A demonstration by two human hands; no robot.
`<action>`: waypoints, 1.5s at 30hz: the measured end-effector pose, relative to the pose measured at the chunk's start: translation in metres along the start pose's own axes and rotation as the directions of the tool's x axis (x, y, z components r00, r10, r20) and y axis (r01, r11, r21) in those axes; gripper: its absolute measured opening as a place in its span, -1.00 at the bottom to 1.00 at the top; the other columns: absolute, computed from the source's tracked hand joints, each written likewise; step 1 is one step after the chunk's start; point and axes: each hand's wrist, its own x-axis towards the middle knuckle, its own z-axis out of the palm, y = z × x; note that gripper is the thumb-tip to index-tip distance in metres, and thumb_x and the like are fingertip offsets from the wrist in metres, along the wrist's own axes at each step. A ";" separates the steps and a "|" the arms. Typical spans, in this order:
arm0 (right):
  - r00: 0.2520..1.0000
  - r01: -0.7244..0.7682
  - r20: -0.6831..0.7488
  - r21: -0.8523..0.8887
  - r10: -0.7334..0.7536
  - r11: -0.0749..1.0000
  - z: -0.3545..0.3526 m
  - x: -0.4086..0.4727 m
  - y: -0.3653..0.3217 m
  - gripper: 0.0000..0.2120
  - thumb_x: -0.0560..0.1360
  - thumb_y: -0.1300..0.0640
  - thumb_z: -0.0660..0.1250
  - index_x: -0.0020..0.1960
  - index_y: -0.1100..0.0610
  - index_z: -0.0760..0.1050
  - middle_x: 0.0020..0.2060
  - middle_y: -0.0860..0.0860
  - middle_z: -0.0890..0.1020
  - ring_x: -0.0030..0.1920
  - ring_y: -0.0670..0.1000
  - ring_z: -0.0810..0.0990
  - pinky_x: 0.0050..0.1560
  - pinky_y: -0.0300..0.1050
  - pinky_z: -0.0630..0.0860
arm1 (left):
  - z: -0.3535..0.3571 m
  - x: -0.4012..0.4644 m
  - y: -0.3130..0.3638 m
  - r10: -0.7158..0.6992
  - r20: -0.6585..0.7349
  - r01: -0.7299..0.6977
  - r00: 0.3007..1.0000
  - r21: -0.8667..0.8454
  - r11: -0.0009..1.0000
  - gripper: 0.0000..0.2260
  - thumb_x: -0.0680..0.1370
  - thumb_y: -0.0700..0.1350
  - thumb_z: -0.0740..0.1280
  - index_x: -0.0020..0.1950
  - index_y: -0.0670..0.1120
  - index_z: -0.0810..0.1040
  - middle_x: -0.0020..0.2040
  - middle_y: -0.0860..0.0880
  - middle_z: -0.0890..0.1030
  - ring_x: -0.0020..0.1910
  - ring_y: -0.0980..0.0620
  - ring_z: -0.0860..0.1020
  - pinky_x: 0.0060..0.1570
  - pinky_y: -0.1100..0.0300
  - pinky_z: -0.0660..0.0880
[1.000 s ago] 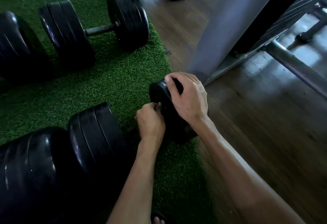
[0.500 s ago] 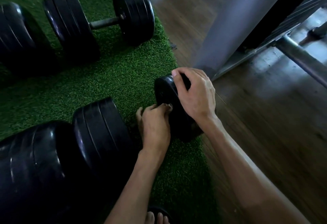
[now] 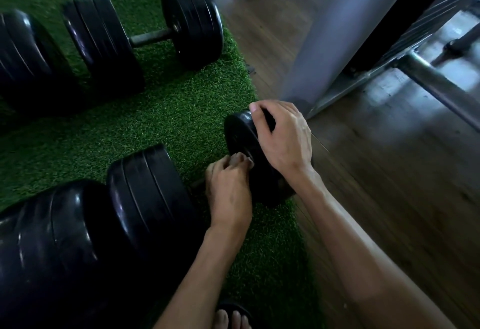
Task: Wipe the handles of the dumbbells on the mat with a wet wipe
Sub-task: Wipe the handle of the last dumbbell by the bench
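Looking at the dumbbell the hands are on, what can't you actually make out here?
Head view:
- Wet wipe: none visible; the left hand curls over the near dumbbell's handle, covering it.
- Weight plate: outer face hidden under the right hand.
- Left-side dumbbells: cut off by the frame edge.
- Foot: cropped at the bottom.

Across the second, the view has been tilted downward and a little to the left, so that the toes (image 3: 232, 319) in a dark sandal are now shown more fully at the bottom edge, where only a tip was seen at first. The left hand (image 3: 228, 191), first bunched in a tight fist between the near dumbbell's (image 3: 249, 152) plates, has been turned slightly, with its fingertips (image 3: 240, 158) now laid against the inner face of the right-hand plate. Whether a wipe is held cannot be told.
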 end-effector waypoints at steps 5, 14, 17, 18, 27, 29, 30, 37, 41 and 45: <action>1.000 -0.002 0.005 -0.011 0.002 1.000 0.000 0.001 0.002 -0.73 0.66 -0.08 0.24 0.04 0.03 0.67 0.02 -0.13 0.72 0.19 -0.06 0.61 0.23 -0.08 0.48 | 0.005 0.000 -0.001 -0.083 -0.087 0.077 0.993 -0.071 0.994 -0.79 0.65 -0.05 0.28 0.21 0.07 0.66 0.22 0.03 0.61 0.33 0.03 0.44 0.29 0.44 0.28; 1.000 0.005 -0.006 -0.032 -0.005 0.999 0.001 0.001 0.002 -0.72 0.66 -0.08 0.24 0.02 0.04 0.66 0.01 -0.13 0.72 0.15 -0.08 0.60 0.17 -0.18 0.42 | -0.013 -0.022 0.022 -0.092 -0.071 0.061 0.993 -0.354 0.933 -0.86 0.60 -0.18 0.38 0.09 -0.09 0.71 0.01 -0.01 0.56 -0.03 0.41 0.51 -0.01 0.57 0.40; 1.000 -0.005 0.002 -0.022 0.005 1.000 0.000 0.001 0.002 -0.72 0.66 -0.07 0.24 0.02 0.04 0.67 0.02 -0.13 0.72 0.16 -0.10 0.59 0.14 -0.25 0.36 | -0.016 -0.034 0.031 -0.322 0.022 0.283 0.946 -0.536 0.795 -0.87 0.62 -0.10 0.36 -0.02 0.04 0.71 -0.18 0.15 0.69 -0.18 0.33 0.60 -0.14 0.47 0.48; 1.000 -0.006 0.003 -0.022 0.006 1.000 0.000 0.000 0.002 -0.72 0.66 -0.07 0.24 0.02 0.05 0.67 0.02 -0.13 0.72 0.16 -0.10 0.59 0.13 -0.27 0.34 | -0.015 -0.037 0.032 -0.428 0.082 0.379 0.900 -0.632 0.676 -0.86 0.62 -0.12 0.35 -0.05 0.03 0.70 -0.18 0.12 0.71 -0.19 0.28 0.63 -0.14 0.44 0.52; 1.000 -0.017 0.008 -0.034 0.017 0.999 0.000 0.000 0.002 -0.69 0.67 -0.09 0.22 0.05 0.03 0.67 0.04 -0.15 0.71 0.19 -0.14 0.56 0.13 -0.33 0.28 | 0.009 -0.018 0.045 -0.741 0.437 0.582 0.510 -0.809 -0.077 -0.87 0.61 -0.27 0.33 -0.12 -0.18 0.61 -0.22 -0.06 0.64 -0.24 0.08 0.62 -0.26 0.38 0.58; 1.000 -0.019 0.003 -0.033 0.019 0.999 0.001 0.000 0.003 -0.70 0.67 -0.10 0.22 0.05 0.03 0.67 0.04 -0.15 0.71 0.18 -0.14 0.57 0.12 -0.34 0.28 | 0.014 -0.011 0.048 -0.755 0.409 0.561 0.513 -0.825 -0.066 -0.91 0.60 -0.25 0.36 -0.03 -0.20 0.65 -0.21 -0.05 0.66 -0.26 0.11 0.62 -0.27 0.42 0.57; 1.000 -0.019 0.001 -0.033 0.019 0.999 0.001 0.001 0.003 -0.69 0.67 -0.10 0.22 0.05 0.03 0.67 0.03 -0.15 0.71 0.18 -0.14 0.57 0.11 -0.34 0.29 | 0.016 -0.009 0.048 -0.756 0.399 0.549 0.519 -0.833 -0.063 -0.91 0.60 -0.24 0.36 0.00 -0.19 0.66 -0.20 -0.04 0.67 -0.24 0.11 0.62 -0.25 0.43 0.57; 1.000 -0.013 -0.009 -0.037 0.013 0.999 0.002 0.002 0.005 -0.69 0.67 -0.09 0.22 0.03 0.04 0.67 0.02 -0.14 0.71 0.15 -0.13 0.59 0.09 -0.33 0.31 | 0.016 -0.021 0.046 -0.710 0.293 0.477 0.640 -0.876 0.069 -0.87 0.58 -0.20 0.39 0.09 -0.17 0.68 0.01 -0.06 0.73 -0.01 0.08 0.67 0.02 0.40 0.57; 1.000 -0.013 -0.010 -0.035 0.013 0.999 0.001 0.002 0.005 -0.71 0.66 -0.08 0.22 0.03 0.04 0.67 0.02 -0.14 0.71 0.16 -0.12 0.59 0.09 -0.33 0.30 | 0.019 -0.026 0.039 -0.722 0.310 0.552 0.619 -0.826 0.119 -0.83 0.58 -0.10 0.40 -0.03 -0.20 0.69 -0.14 -0.05 0.72 -0.10 0.04 0.67 -0.16 0.46 0.54; 1.000 -0.007 -0.010 -0.035 0.007 0.999 0.002 0.001 0.005 -0.71 0.66 -0.07 0.23 0.04 0.05 0.67 0.02 -0.12 0.72 0.15 -0.11 0.59 0.10 -0.32 0.32 | 0.019 -0.018 0.045 -0.739 0.274 0.555 0.615 -0.816 0.159 -0.86 0.60 -0.18 0.37 0.00 -0.24 0.68 -0.21 -0.05 0.66 -0.23 0.10 0.60 -0.26 0.47 0.52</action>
